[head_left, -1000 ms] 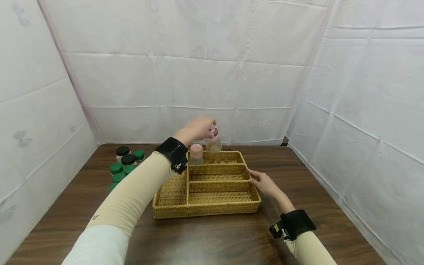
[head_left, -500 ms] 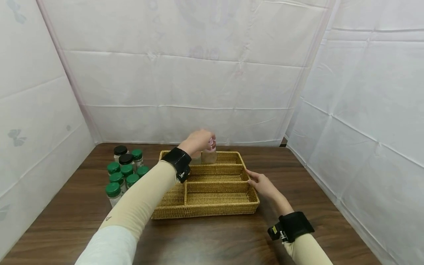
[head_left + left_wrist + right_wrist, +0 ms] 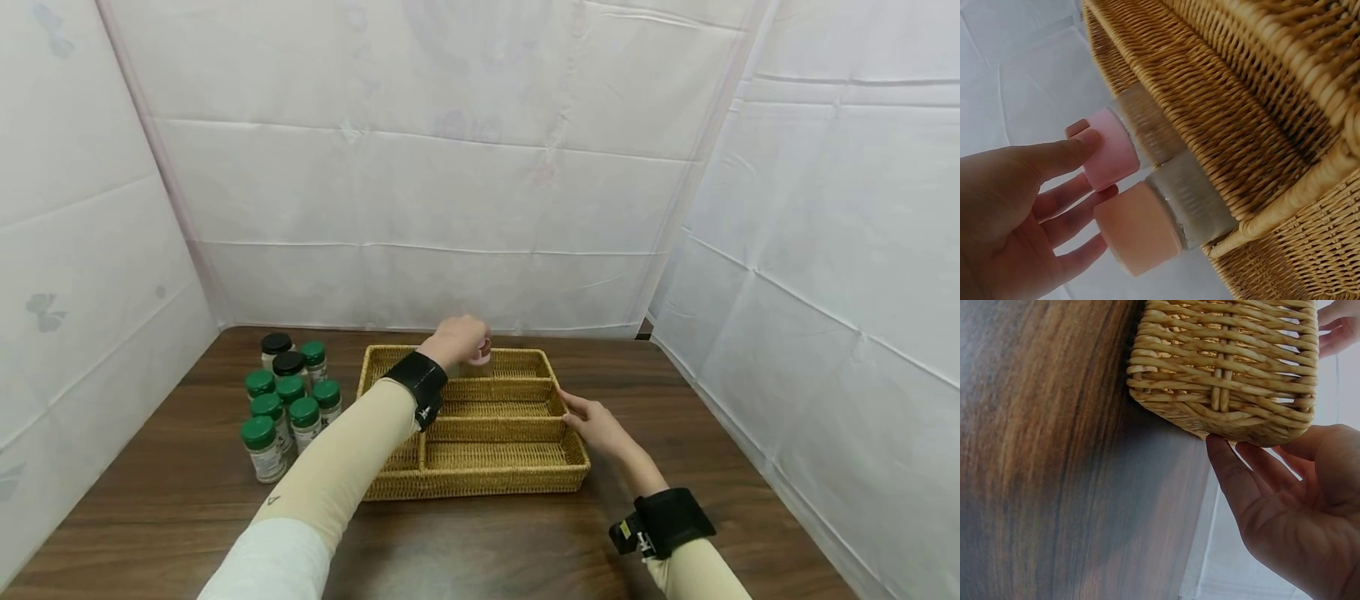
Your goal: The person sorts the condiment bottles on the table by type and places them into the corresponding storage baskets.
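On my head feed, the clear cylindrical jar with a pink lid (image 3: 1124,140) stands in the basket's back compartment, at 12 o'clock from the basket's centre, its long axis roughly upright. The left hand (image 3: 1013,200) is the nearer of the 2: it grips the lid between thumb and curled fingers. I judge placement turns on the jar's base against the compartment floor, and I cannot see whether they touch. A clear jar with a peach lid (image 3: 1163,215) sits just beside it, nearer the divider's corner.

The right hand (image 3: 600,425) is at 3 o'clock, grasping nothing; its fingers lie extended against the outer wall of the golden-brown, rectangular woven basket (image 3: 480,483). The weave is ropy, with a thick coiled rim and straight dividers.

At 10 o'clock from the basket I count 7 clear jars with green lids (image 3: 262,454) and 2 jars with black lids (image 3: 289,364), clustered upright on the dark wood-grain table (image 3: 540,550). Creased, pale sheeting (image 3: 412,192) hangs behind at 12 o'clock. Whether the jars are glass or plastic, I cannot tell.
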{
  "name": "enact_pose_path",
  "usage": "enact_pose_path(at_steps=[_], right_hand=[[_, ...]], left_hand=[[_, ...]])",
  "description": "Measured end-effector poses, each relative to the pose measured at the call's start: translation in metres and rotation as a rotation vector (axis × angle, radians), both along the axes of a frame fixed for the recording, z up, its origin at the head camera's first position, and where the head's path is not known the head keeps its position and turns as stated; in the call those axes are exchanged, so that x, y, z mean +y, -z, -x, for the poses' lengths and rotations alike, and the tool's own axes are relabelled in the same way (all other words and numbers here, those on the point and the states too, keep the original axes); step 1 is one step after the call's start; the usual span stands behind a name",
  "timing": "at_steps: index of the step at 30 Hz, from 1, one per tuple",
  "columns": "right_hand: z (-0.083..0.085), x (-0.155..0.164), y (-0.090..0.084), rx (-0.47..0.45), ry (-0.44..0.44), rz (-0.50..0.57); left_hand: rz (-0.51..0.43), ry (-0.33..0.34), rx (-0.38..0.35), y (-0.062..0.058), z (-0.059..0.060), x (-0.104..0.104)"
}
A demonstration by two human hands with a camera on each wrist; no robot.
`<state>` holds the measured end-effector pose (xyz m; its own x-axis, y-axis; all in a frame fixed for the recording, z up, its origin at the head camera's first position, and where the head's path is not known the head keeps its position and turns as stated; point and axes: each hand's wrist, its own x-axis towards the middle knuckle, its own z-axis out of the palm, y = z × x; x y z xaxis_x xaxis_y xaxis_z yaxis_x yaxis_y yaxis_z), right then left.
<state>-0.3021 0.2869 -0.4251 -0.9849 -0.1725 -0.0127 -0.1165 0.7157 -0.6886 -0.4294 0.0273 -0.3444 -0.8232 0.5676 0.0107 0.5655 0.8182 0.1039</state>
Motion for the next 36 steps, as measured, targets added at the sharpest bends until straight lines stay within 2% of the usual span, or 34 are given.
enact_pose_path(at_steps=[9, 16, 20, 28, 36], right_hand=[[-0.001, 0.002, -0.004, -0.003, -0.015, 0.001], [-0.001, 0.002, -0.003, -0.001, -0.027, -0.005], [0.0, 0.003, -0.003, 0.014, -0.04, -0.013], [0.001, 0.007, -0.006, 0.03, -0.064, -0.019], [0.002, 0.004, -0.008, 0.009, -0.049, -0.006]], left_hand=[[0.03, -0.019, 0.055, -0.004, -0.013, -0.001], [0.029, 0.008, 0.101, -0.007, -0.015, -0.011], [-0.009, 0.004, 0.076, -0.02, -0.022, -0.018], [0.013, -0.026, 0.058, -0.049, -0.035, -0.029], [-0.072, -0.009, 0.037, -0.068, -0.047, -0.046]])
